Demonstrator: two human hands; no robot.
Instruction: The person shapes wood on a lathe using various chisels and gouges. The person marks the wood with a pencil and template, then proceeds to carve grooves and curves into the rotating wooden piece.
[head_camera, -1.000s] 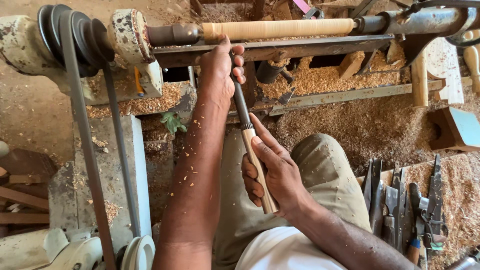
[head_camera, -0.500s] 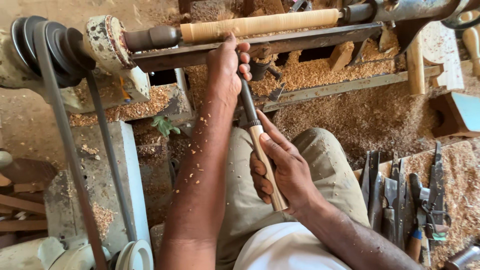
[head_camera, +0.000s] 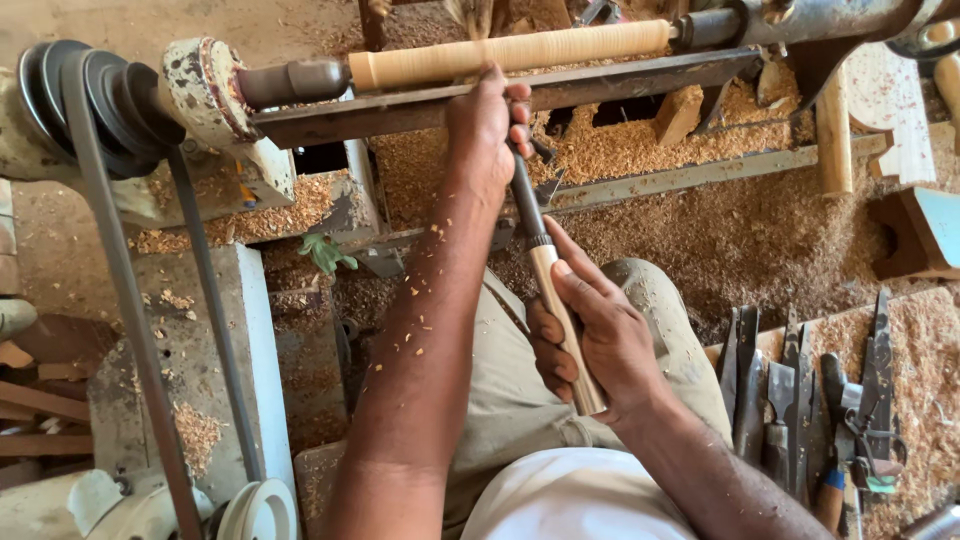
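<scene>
The left hand (head_camera: 487, 125) is pressing the metal shaft of a turning chisel (head_camera: 540, 260) onto the tool rest (head_camera: 620, 85), fingers closed around it. The right hand (head_camera: 600, 335), at 5 o'clock from it, is gripping the wooden handle. The pale wooden spindle (head_camera: 510, 52) is lying at 12 o'clock, in the lathe.

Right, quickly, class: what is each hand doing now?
Left hand: closed over the turning tool's metal shaft at the rest.
Right hand: closed around its wooden handle.

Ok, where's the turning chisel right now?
Centre of the head view: the chisel runs from the right hand to the left hand below the wooden spindle.
</scene>
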